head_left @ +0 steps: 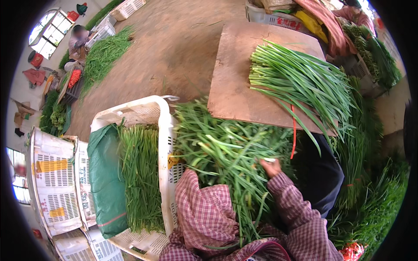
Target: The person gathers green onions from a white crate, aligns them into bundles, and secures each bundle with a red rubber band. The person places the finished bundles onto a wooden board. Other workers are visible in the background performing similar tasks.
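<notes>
My right hand (271,167) is at the right edge of a loose heap of long green leafy stalks (228,153), its fingertips on a pale stalk end; leaves partly cover it. My left hand is hidden below the checked sleeve (209,208) and the stalks lying by it. Beyond the heap, a brown board (235,65) carries a neat bunch of flat green stalks (294,71), pale ends to the left. A red tie strip (293,137) hangs over the board's near edge.
Left of me, a white plastic crate (165,137) holds packed stalks (140,176) and a green plastic sheet (106,182). More crates (54,182) stand far left. Bundled greens (352,169) lie at right. One person (78,42) sits at upper left, another (356,14) at upper right.
</notes>
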A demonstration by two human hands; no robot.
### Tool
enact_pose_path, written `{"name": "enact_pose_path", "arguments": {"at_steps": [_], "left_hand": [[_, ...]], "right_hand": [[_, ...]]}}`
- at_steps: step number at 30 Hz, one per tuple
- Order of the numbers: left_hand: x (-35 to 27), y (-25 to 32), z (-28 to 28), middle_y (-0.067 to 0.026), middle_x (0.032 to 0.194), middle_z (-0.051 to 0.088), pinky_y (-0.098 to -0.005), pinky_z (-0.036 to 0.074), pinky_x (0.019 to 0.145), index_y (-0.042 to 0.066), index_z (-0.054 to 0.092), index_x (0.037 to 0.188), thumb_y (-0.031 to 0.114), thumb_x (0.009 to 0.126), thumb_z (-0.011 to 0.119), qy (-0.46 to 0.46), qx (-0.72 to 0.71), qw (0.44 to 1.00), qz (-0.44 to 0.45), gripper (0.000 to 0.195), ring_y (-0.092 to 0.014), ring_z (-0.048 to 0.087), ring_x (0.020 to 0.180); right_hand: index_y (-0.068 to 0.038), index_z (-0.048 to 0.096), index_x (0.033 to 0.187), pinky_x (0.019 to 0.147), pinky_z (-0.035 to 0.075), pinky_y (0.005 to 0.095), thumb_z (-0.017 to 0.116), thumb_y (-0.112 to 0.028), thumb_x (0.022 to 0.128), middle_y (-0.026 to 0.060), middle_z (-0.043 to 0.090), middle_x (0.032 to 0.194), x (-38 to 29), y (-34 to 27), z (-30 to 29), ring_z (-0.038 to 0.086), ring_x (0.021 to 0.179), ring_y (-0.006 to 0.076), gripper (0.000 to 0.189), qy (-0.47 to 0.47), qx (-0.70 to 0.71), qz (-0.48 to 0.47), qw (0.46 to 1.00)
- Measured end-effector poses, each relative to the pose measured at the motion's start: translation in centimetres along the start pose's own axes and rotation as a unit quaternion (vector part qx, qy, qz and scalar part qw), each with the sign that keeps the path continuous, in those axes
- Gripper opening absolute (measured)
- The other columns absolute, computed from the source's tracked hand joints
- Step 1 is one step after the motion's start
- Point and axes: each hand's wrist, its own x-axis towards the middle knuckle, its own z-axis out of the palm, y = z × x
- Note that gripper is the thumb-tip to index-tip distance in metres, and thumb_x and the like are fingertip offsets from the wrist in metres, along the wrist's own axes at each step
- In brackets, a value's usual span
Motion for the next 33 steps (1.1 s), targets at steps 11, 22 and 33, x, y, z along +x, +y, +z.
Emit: {"name": "enact_pose_path", "arguments": {"at_steps": [11, 22, 33], "left_hand": [[2.9, 8.3, -2.6, -0.0194, 0.139, 0.052, -0.0390, 0.041, 0.107, -0.002, 0.050, 0.141, 0.023, 0.098, 0.057, 0.125, 0.026, 0.986, 0.107, 0.050, -0.031, 0.051, 0.126], [29.0, 6.1, -15.4, -0.0133, 0.136, 0.057, -0.0396, 0.044, 0.098, -0.002, 0.052, 0.139, 0.035, 0.101, 0.060, 0.190, 0.488, 0.731, 0.437, 0.054, -0.023, 0.054, 0.120], [4.1, 9.3, 0.9, -0.0240, 0.157, 0.033, -0.0454, 0.027, 0.118, -0.001, 0.029, 0.155, 0.032, 0.096, 0.064, 0.209, 0.231, 0.927, 0.207, 0.076, -0.036, 0.034, 0.145]], "right_hand": [[0.002, 0.064, 0.120, 0.096, 0.052, 0.0416, 0.066, -0.013, 0.092, 0.0180, 0.068, 0.121, 14.5, -4.9, 12.5, 0.065, 0.110, 0.0270, 0.032, -0.023, -0.421, -0.205, 0.883], [0.001, 0.061, 0.125, 0.100, 0.049, 0.0428, 0.070, -0.017, 0.089, 0.0194, 0.065, 0.125, 19.3, -4.9, 18.4, 0.062, 0.115, 0.0312, 0.041, 0.024, -0.493, -0.218, 0.842], [-0.001, 0.059, 0.130, 0.104, 0.046, 0.0441, 0.074, -0.022, 0.087, 0.0208, 0.062, 0.129, 7.3, -6.3, 9.2, 0.059, 0.120, 0.0354, 0.051, 0.115, -0.423, -0.264, 0.859]]}}
